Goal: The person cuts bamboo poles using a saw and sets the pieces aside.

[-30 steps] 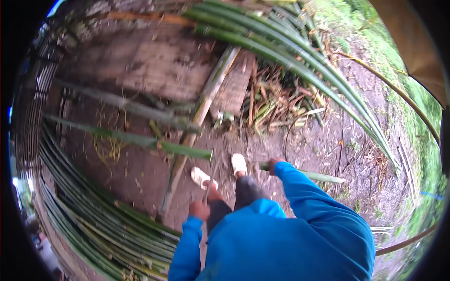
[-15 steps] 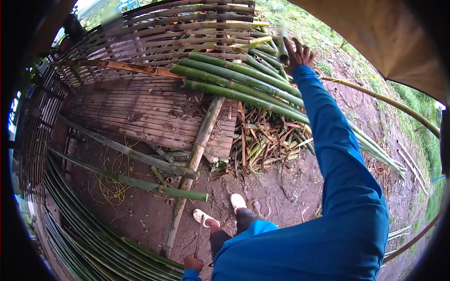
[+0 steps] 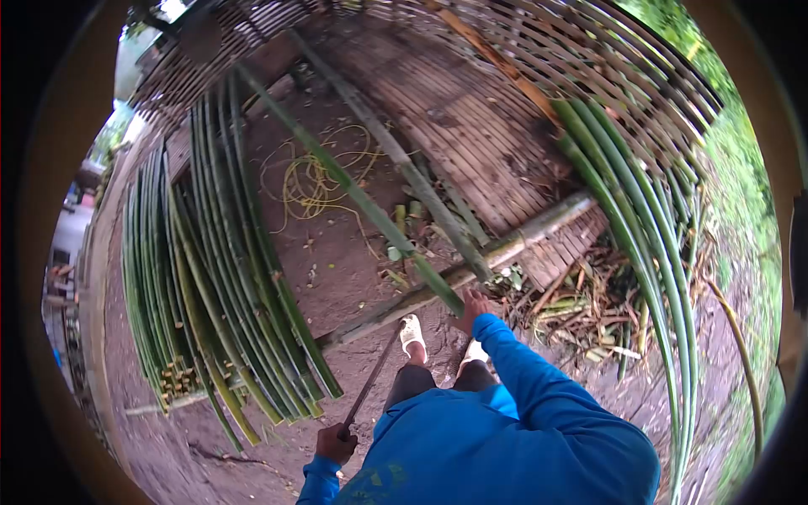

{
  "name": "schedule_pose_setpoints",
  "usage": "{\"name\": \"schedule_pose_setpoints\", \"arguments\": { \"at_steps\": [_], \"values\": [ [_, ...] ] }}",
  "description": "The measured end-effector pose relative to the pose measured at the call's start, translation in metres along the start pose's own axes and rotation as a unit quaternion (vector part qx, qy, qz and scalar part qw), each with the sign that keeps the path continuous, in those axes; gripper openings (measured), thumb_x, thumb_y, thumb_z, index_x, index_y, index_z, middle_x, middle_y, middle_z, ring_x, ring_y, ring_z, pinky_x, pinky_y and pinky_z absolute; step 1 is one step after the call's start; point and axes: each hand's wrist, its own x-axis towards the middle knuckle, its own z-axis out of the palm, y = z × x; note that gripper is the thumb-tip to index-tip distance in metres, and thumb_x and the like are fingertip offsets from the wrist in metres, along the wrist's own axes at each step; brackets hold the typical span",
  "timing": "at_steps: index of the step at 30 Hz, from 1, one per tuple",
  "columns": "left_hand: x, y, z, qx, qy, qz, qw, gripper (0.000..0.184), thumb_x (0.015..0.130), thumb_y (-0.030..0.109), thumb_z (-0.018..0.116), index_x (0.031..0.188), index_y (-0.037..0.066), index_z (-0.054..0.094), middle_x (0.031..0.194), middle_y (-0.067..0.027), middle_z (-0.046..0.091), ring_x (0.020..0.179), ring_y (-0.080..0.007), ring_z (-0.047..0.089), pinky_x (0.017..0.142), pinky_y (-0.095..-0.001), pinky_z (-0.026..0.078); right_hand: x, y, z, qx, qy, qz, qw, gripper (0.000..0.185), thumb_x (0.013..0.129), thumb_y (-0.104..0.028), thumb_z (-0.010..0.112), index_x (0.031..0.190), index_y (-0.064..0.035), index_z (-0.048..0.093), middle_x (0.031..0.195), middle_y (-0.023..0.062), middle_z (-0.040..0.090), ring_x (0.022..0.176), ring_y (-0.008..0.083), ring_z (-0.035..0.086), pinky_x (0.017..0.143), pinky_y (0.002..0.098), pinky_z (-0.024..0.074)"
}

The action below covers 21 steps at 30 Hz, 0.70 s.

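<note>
Low in the head view, my left hand (image 3: 337,443) is closed round the handle of a machete (image 3: 370,387), whose long dark blade points up towards my feet. My right hand (image 3: 476,310) is closed at the near end of a green bamboo pole (image 3: 362,202); its fingers are partly hidden. That pole slopes away to the upper left and rests across a thick bamboo crossbar (image 3: 396,309) close to the ground. Beside it lies a greyer bamboo pole (image 3: 412,172), also on the crossbar.
Many green bamboo poles (image 3: 244,278) lie stacked at left. Several thick green poles (image 3: 619,194) lie at right beside a slatted bamboo platform (image 3: 480,109) and a heap of husks (image 3: 581,320). Yellow cord (image 3: 316,181) lies tangled on the dirt.
My right hand has come down from the stretched-out reach at upper right to the near pole's end. The view has swung left, and the machete now shows more fully in my left hand.
</note>
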Motion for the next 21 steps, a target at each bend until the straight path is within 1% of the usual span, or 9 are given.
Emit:
{"name": "schedule_pose_setpoints", "arguments": {
  "at_steps": [3, 4, 7, 9, 11, 13, 16, 19, 21],
  "values": [
    [0.002, -0.005, -0.006, -0.033, 0.043, -0.004, 0.999, 0.020, 0.064, 0.013, 0.067, 0.059, 0.003, 0.050, 0.050, -0.0112, 0.049, 0.046, -0.0252, 0.051, 0.047, -0.0358, 0.043, 0.028, -0.020, 0.025, -0.002, -0.007, 0.062, 0.998, 0.085, 0.061, -0.041, 0.074, 0.128, -0.0044, 0.037, 0.122, 0.0240, 0.048, 0.113, 0.0383, 0.047, 0.097, 0.0437, 0.0383],
    [0.005, -0.005, -0.009, -0.040, 0.059, 0.003, 0.997, 0.020, 0.065, 0.012, 0.066, 0.059, 0.003, 0.050, 0.050, -0.0109, 0.049, 0.046, -0.0245, 0.051, 0.047, -0.0355, 0.042, 0.034, -0.024, 0.016, 0.084, -0.056, 0.121, 0.988, 0.075, 0.059, -0.039, 0.074, 0.119, -0.0036, 0.044, 0.111, 0.0232, 0.056, 0.105, 0.0384, 0.053, 0.091, 0.0447, 0.0428],
    [0.012, -0.010, -0.019, -0.055, 0.074, -0.005, 0.996, 0.020, 0.065, 0.012, 0.066, 0.059, 0.003, 0.050, 0.050, -0.0114, 0.049, 0.045, -0.0238, 0.050, 0.046, -0.0351, 0.042, 0.037, -0.025, 0.026, 0.077, -0.046, 0.100, 0.991, 0.067, 0.060, -0.038, 0.073, 0.112, -0.0033, 0.050, 0.104, 0.0232, 0.059, 0.099, 0.0385, 0.056, 0.087, 0.0450, 0.0446],
    [0.020, -0.017, -0.026, -0.056, 0.079, -0.022, 0.995, 0.020, 0.065, 0.012, 0.067, 0.058, 0.003, 0.050, 0.050, -0.0114, 0.049, 0.044, -0.0234, 0.049, 0.046, -0.0349, 0.042, 0.011, -0.050, 0.017, 0.049, -0.039, 0.123, 0.990, 0.054, 0.067, -0.038, 0.064, 0.109, -0.0058, 0.055, 0.108, 0.0203, 0.059, 0.101, 0.0360, 0.056, 0.089, 0.0420, 0.0451],
    [0.020, -0.022, -0.030, -0.063, 0.082, -0.039, 0.994, 0.021, 0.064, 0.012, 0.067, 0.058, 0.003, 0.049, 0.049, -0.0115, 0.048, 0.044, -0.0231, 0.048, 0.046, -0.0349, 0.041, -0.013, -0.070, 0.008, 0.034, -0.068, 0.153, 0.985, 0.053, 0.068, -0.037, 0.063, 0.110, -0.0069, 0.054, 0.106, 0.0198, 0.060, 0.102, 0.0356, 0.056, 0.088, 0.0418, 0.0459],
    [0.027, -0.022, -0.036, -0.074, 0.093, -0.049, 0.992, 0.021, 0.064, 0.012, 0.067, 0.058, 0.003, 0.049, 0.049, -0.0116, 0.048, 0.044, -0.0229, 0.048, 0.046, -0.0351, 0.041, -0.014, -0.047, 0.050, 0.001, -0.054, 0.177, 0.983, 0.053, 0.068, -0.037, 0.064, 0.110, -0.0073, 0.053, 0.104, 0.0192, 0.061, 0.099, 0.0348, 0.058, 0.086, 0.0421, 0.0465],
    [0.031, -0.021, -0.048, -0.080, 0.105, -0.045, 0.990, 0.021, 0.064, 0.011, 0.066, 0.057, 0.003, 0.048, 0.048, -0.0109, 0.046, 0.043, -0.0217, 0.045, 0.046, -0.0352, 0.040, -0.013, -0.055, 0.041, -0.008, -0.083, 0.214, 0.973, 0.051, 0.068, -0.036, 0.065, 0.109, -0.0079, 0.052, 0.101, 0.0187, 0.062, 0.096, 0.0341, 0.060, 0.085, 0.0426, 0.0469],
    [0.034, -0.025, -0.055, -0.104, 0.117, -0.028, 0.987, 0.024, 0.064, 0.015, 0.067, 0.058, 0.004, 0.047, 0.047, -0.0071, 0.040, 0.043, -0.0175, 0.038, 0.044, -0.0337, 0.035, -0.011, -0.050, 0.049, -0.014, -0.066, 0.202, 0.977, 0.046, 0.068, -0.029, 0.064, 0.107, -0.0086, 0.053, 0.101, 0.0190, 0.062, 0.096, 0.0344, 0.060, 0.084, 0.0424, 0.0470],
    [0.032, -0.025, -0.060, -0.105, 0.119, -0.034, 0.987, 0.025, 0.064, 0.014, 0.067, 0.057, 0.004, 0.046, 0.047, -0.0078, 0.041, 0.043, -0.0177, 0.039, 0.044, -0.0337, 0.036, -0.007, -0.039, 0.055, -0.021, -0.066, 0.190, 0.979, 0.049, 0.067, -0.031, 0.063, 0.110, -0.0086, 0.052, 0.101, 0.0193, 0.062, 0.095, 0.0355, 0.059, 0.085, 0.0423, 0.0466]
  ]
}}
